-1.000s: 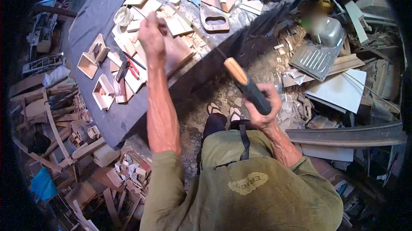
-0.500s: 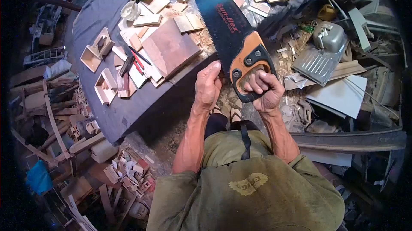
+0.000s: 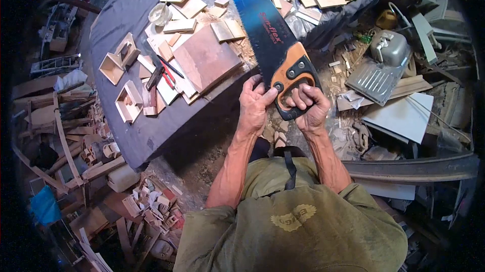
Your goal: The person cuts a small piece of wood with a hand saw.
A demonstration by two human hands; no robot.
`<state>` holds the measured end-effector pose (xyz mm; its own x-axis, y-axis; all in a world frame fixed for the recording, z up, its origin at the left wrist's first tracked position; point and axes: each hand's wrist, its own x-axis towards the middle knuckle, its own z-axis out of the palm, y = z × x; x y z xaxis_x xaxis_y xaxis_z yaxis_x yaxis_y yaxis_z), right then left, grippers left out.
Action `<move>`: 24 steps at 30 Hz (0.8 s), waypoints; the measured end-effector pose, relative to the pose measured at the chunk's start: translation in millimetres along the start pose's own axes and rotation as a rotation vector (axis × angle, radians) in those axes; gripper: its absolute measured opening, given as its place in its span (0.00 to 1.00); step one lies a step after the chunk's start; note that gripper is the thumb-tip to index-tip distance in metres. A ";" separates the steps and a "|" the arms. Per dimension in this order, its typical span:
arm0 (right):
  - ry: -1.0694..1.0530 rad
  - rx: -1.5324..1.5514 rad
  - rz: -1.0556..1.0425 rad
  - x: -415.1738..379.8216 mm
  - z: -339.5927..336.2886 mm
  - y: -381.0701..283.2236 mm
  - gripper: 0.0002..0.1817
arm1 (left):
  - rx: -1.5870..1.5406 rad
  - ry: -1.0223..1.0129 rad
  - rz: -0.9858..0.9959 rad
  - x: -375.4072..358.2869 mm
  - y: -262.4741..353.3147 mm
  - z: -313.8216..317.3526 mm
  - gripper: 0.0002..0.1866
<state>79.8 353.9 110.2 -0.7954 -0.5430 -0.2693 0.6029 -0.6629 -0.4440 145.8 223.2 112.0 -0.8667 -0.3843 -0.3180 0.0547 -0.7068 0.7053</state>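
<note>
A handsaw (image 3: 270,34) with a dark blade, red lettering and an orange-and-black handle is held up before me, its blade pointing away over the table edge. My right hand (image 3: 312,110) is closed around the handle, fingers through its opening. Against the handle's left edge, near the heel of the blade, my left hand (image 3: 254,107) is closed, with the thumb on the saw and the other fingers curled. Left of the blade, a reddish-brown wooden board (image 3: 208,59) lies on the cloth-covered table (image 3: 177,133).
Small open wooden boxes (image 3: 129,102), red-handled pliers (image 3: 167,76), a clear jar (image 3: 159,15) and wood offcuts lie on the table. To the right are a metal sink (image 3: 376,77) and a white panel (image 3: 401,115). Scrap wood (image 3: 151,201) is heaped on the floor at lower left.
My left hand has moved right and up onto the saw handle's edge, its thumb now touching it. The saw and right hand have shifted only slightly.
</note>
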 end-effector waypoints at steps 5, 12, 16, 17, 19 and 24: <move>0.025 -0.133 -0.062 -8.6 -4.4 -1.1 0.22 | 0.499 -0.026 0.062 24.3 23.0 -26.2 0.22; 0.122 -0.331 -0.186 -31.8 -29.1 -2.7 0.21 | 1.878 0.047 0.781 178.3 92.5 -79.4 0.31; 0.173 -0.453 -0.212 -43.3 -20.7 -10.3 0.25 | 2.149 -0.103 0.603 208.2 109.9 -106.7 0.37; 0.177 -0.478 -0.210 -44.6 -21.4 -10.9 0.26 | 2.176 -0.209 0.494 221.5 115.3 -120.4 0.40; 0.188 -0.525 -0.205 -46.5 -21.8 -11.6 0.29 | 2.128 -0.224 0.500 214.0 122.3 -114.9 0.39; 0.194 -0.782 -0.168 -51.1 -13.0 -16.1 0.32 | 1.896 -0.111 0.600 183.9 117.4 -124.4 0.34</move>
<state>110.0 399.0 120.0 -0.9108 -0.3223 -0.2578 0.3146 -0.1378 -0.9392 54.5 -4.2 57.5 -0.9667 -0.2049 0.1533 -0.1382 0.9221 0.3615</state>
